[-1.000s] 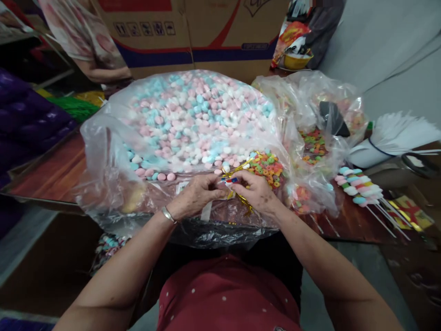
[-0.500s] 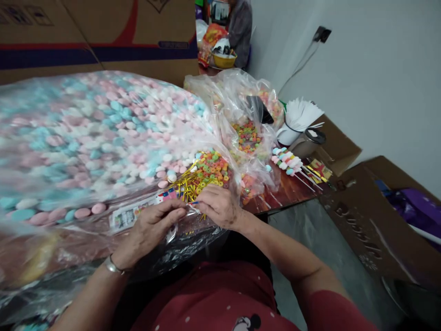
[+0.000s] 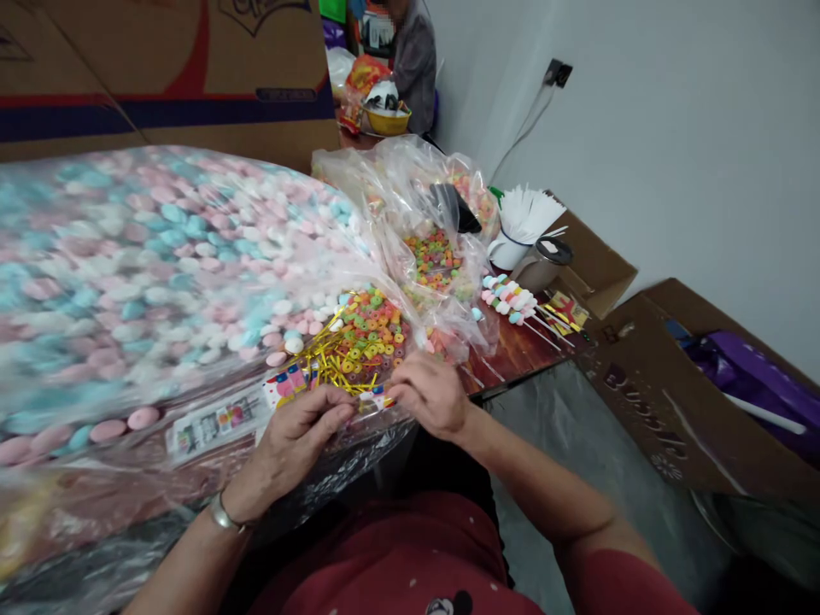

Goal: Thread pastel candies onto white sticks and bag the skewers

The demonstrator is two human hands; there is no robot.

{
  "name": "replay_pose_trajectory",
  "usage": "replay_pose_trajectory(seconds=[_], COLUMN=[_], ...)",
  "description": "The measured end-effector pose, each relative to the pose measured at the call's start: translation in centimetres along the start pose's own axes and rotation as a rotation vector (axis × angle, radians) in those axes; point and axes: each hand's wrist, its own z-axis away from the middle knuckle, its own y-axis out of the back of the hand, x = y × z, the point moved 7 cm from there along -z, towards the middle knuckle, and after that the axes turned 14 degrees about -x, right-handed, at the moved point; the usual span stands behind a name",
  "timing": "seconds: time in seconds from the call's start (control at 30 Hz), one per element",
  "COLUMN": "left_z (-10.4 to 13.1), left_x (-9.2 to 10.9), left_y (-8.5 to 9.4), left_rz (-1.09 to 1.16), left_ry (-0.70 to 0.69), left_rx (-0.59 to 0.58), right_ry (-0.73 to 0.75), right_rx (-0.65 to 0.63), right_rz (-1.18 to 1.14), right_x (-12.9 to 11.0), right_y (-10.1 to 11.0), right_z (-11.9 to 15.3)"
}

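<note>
1. One small printed piece [image 3: 373, 395], white, blue and red, bridges the hands near frame centre. My right hand [image 3: 430, 395] pinches its right end; my left hand [image 3: 311, 425] meets the other end with thumb and forefinger drawn close, though from this feed I cannot tell how firmly it grips.

2. Pink, blue and white candies [image 3: 172, 226] crowd a big clear bag [image 3: 307, 243] at 10 o'clock. Bright ring candies [image 3: 368, 329] lie at 12, beside gold ties [image 3: 326, 363]. More rings show inside clear bags [image 3: 401, 166] at 1 o'clock.

3. A white mug [image 3: 506, 253] bristling with white sticks [image 3: 529, 213] stands at 1 to 2 o'clock, near skewered candies [image 3: 509, 299] at 2. An open carton [image 3: 647, 410] at 3 o'clock holds purple wrapping [image 3: 756, 376].

4. Reddish wood tabletop [image 3: 522, 350] shows at 2 o'clock; a tall carton [image 3: 256, 128] looms at 11, a person [image 3: 415, 68] beyond at 12, a grey wall [image 3: 672, 154] at 1 to 2.
</note>
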Motion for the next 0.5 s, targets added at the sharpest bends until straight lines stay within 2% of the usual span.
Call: replay_pose_trajectory(seconds=[0.07,0.17,0.23,0.3,0.4,0.5], left_z=[0.2,0.9,1.3,1.6,1.9,2.2], left_x=[-0.4,-1.2,-1.7,-2.3,-3.1,-3.7], left_y=[0.2,0.7,0.9,1.1,1.2,1.4], left_rz=[-0.013,-0.002,0.011,0.025,0.048,0.068], left_ry=[0.002,0.02,0.034,0.043,0.047,0.056], left_rx=[0.029,0.062,0.072,0.073,0.077,0.1], right_ry=[-0.186,-0.529,-0.732,-0.903,-0.973,-0.961], right_rx=[0.065,0.133,0.016,-0.139,-0.236,-0.221], right_rz=[0.087,0.422,0.66,0.819,0.9,0.893], right_x=[3.4,9.9,13.9,17.1,18.9,19.2], right_y=[2.8,7.9,10.2,11.5,12.1,12.1], right_z=[1.4,4.6,6.8,8.9,10.7,11.0])
